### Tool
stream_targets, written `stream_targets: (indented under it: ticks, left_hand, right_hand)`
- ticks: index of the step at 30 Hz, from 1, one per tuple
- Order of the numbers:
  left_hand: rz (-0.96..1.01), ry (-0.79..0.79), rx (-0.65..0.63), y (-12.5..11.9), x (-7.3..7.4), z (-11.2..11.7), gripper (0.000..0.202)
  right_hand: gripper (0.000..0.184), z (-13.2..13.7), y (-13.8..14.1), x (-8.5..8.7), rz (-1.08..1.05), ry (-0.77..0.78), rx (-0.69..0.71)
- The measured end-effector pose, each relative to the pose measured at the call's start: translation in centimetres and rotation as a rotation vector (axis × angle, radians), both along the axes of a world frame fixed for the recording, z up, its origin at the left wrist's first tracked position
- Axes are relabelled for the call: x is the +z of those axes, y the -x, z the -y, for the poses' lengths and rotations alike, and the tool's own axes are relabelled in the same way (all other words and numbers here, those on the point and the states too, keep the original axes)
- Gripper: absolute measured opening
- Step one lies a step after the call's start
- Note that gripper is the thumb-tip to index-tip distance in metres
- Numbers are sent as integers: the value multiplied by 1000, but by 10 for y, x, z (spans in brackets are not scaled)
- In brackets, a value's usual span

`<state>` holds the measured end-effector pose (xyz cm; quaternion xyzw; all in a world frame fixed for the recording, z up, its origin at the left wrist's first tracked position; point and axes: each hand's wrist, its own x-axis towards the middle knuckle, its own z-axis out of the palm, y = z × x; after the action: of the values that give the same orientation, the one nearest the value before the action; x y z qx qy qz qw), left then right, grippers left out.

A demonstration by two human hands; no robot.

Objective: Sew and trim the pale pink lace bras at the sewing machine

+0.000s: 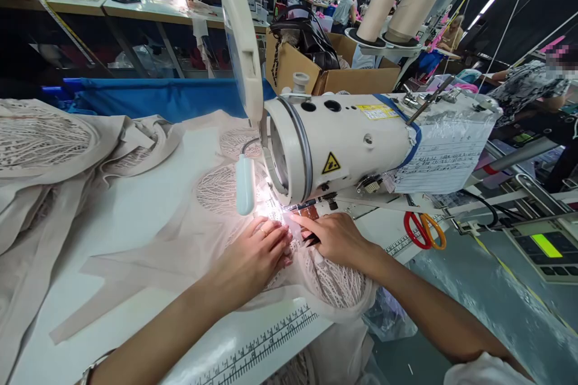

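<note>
A pale beige lace garment (pixel 217 192) lies under the head of an industrial sewing machine (pixel 343 138), whose lamp lights the needle area brightly. My left hand (pixel 259 252) presses on the lace just left of the needle, its bent fingers and thumb closed on the cloth. On the other side, my right hand (pixel 336 237) rests on the garment with the index finger stretched towards the presser foot. Under its palm, the curled fingers hold a small black object (pixel 311 239), mostly hidden. Glare hides the needle itself.
More beige lace pieces (pixel 49 138) are piled on the left. Red and orange scissors handles (pixel 424 230) hang right of the machine, near a control panel (pixel 546 246). A printed ruler (pixel 271 337) runs along the front edge. Behind stands a cardboard box (pixel 356 81); people work farther back.
</note>
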<state>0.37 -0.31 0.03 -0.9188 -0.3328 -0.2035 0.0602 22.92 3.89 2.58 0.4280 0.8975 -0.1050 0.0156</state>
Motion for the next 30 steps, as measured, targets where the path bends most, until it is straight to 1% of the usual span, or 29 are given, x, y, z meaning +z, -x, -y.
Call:
stream_targets:
  ticks: [3, 6, 9, 13, 16, 20, 27, 30]
  left_hand:
    - [-16, -8, 3, 1, -1, 0, 35]
    - [-44, -23, 21, 3, -2, 0, 36]
    - [-34, -20, 55, 6, -1, -1, 34]
    - [-54, 18, 86, 8, -1, -2, 35]
    - [-73, 19, 115, 8, -4, -3, 35]
    - [-87, 16, 114, 9, -9, -3, 37]
    - [-97, 28, 166, 9, -5, -1, 36]
    - [-94, 0, 167, 9, -7, -1, 39]
  right_hand:
    - [68, -3, 4, -3, 29, -38, 16]
    - [68, -7, 5, -4, 47, -42, 12]
    - [63, -12, 4, -5, 5, -29, 37]
    - [54, -18, 1, -11, -82, -34, 82]
    - [54, -21, -1, -16, -107, -36, 83]
    - [56, -24, -2, -20, -130, -17, 119]
    - [49, -29, -4, -23, -172, -32, 143]
    - [49, -32, -3, -24, -192, -2, 163]
